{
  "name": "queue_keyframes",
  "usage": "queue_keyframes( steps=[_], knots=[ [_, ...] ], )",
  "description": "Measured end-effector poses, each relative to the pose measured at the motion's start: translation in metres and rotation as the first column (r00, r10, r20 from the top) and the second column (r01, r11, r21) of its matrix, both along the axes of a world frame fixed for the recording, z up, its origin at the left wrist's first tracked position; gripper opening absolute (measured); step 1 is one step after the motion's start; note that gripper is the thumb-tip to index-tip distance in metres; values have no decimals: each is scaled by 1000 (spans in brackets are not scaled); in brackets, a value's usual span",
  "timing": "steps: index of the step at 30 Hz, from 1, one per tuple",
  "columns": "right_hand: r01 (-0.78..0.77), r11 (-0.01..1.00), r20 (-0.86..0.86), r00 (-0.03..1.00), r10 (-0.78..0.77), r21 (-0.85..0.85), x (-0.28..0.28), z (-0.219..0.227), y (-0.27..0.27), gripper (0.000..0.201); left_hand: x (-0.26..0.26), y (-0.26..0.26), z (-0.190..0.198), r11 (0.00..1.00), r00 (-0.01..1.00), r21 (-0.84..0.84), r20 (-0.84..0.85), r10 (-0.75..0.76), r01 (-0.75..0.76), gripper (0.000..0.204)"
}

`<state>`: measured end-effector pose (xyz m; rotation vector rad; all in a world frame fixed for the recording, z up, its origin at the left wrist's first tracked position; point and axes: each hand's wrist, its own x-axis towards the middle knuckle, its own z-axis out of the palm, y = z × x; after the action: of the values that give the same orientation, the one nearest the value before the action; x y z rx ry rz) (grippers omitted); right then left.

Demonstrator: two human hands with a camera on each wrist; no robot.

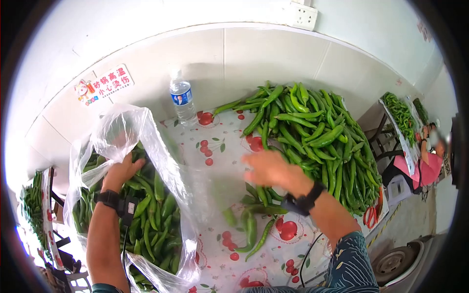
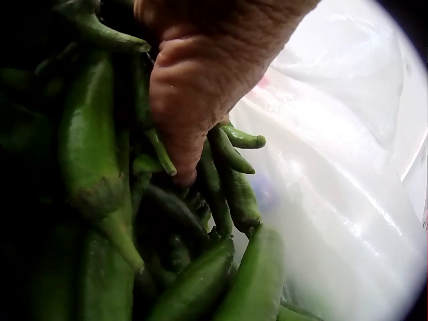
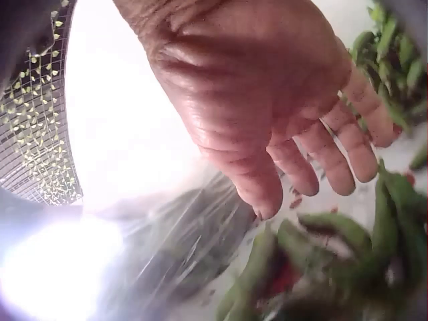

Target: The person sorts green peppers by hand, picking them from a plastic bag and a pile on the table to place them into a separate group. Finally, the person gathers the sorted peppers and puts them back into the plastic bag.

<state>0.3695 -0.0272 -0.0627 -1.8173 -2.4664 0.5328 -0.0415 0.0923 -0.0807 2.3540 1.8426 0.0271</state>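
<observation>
A clear plastic bag (image 1: 173, 171) full of green chili peppers (image 1: 151, 210) stands on the table's left side. My left hand (image 1: 122, 173) reaches into its mouth, with the thumb (image 2: 180, 134) down among the peppers; the other fingers are hidden, and I cannot tell what they hold. My right hand (image 1: 276, 171), blurred, hovers over the table between the bag and a large pile of green chili peppers (image 1: 327, 132). Its palm and spread fingers show bare in the right wrist view. Several loose peppers (image 1: 249, 229) lie below it, beside a blurred green shape.
A water bottle (image 1: 182, 100) stands against the tiled wall behind the bag. Red-handled scissors (image 1: 371, 215) lie at the table's right edge. The flowered tablecloth (image 1: 215, 273) shows in front. Further right, a person in pink (image 1: 430, 166) sits by another table of peppers.
</observation>
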Motion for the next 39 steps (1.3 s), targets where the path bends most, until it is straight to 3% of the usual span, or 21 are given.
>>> queue_keyframes(
  steps=[3,5,7,10,15,18,20,22,24,25,29,33,36,39],
  knots=[
    [50,973,-101,994,-28,223,8,-8,63,34,2,-4,1,999,999,39,34,-33,32,70],
    [37,943,-113,994,1,330,4,-21,101,32,1,-1,4,999,997,-44,74,-15,19,79],
    [61,936,-93,995,-31,346,-6,-40,139,31,4,2,8,990,993,-141,115,12,5,89],
    [106,935,-93,992,-79,337,-22,-61,178,37,2,1,-1,994,996,51,2,-93,93,88],
    [200,934,-111,978,-175,295,-31,-89,203,41,4,-4,1,991,993,95,-77,-84,91,88],
    [263,953,128,951,-282,151,-32,-83,206,37,5,-4,3,992,995,72,3,-104,104,89],
    [175,962,147,967,-208,211,-27,-92,204,30,7,-5,4,998,998,39,-12,-55,55,89],
    [111,959,116,982,-146,262,-22,-98,187,25,8,0,2,1000,998,0,-62,12,-12,89],
    [85,953,20,995,-95,291,-23,-108,149,23,1,8,-5,997,999,-74,19,38,-37,92],
    [69,976,-6,998,-69,205,-26,-104,131,23,-3,12,-9,993,997,-110,58,55,-48,94],
    [-42,996,-74,997,37,-77,-33,-78,56,27,-19,21,-29,989,984,87,123,-128,118,91],
    [-153,965,-14,988,153,-215,-39,-42,-4,30,-21,27,-34,980,993,164,15,-114,110,92],
    [-119,986,-294,952,79,-119,-34,-28,-43,30,-14,18,-24,976,992,178,-49,-116,123,91],
    [186,983,-429,886,-174,-14,-17,-18,-74,31,-9,5,-11,968,982,164,-35,-186,189,88]
  ],
)
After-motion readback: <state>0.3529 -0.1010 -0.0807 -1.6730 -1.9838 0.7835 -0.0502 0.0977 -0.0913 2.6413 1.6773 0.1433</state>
